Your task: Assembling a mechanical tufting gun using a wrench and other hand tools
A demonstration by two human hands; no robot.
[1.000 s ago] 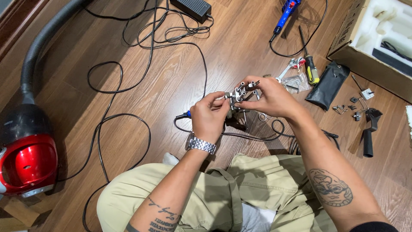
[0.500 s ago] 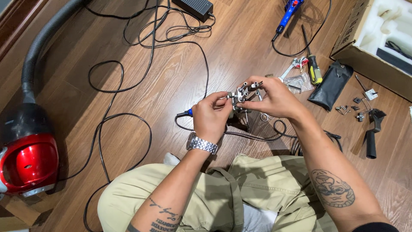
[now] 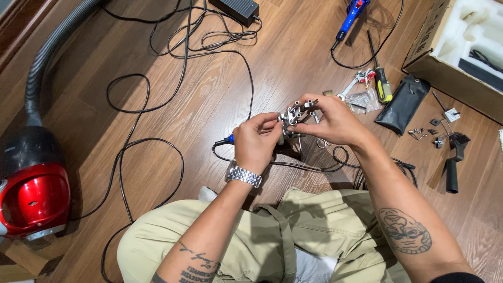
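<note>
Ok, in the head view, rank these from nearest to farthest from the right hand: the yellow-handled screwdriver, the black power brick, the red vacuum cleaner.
From the right hand:
1. Yellow-handled screwdriver, on the floor just up and right of it.
2. Black power brick, at the top edge, up and left.
3. Red vacuum cleaner, far left, beyond the left hand.

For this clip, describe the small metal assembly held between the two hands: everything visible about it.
The small metal assembly looks like bright silvery metal, a compact cluster with several short posts or screw heads sticking upward. It is held above the wooden floor, pinched between the left hand and the right hand, whose fingers cover its sides. Finer detail is too small to tell.
</note>
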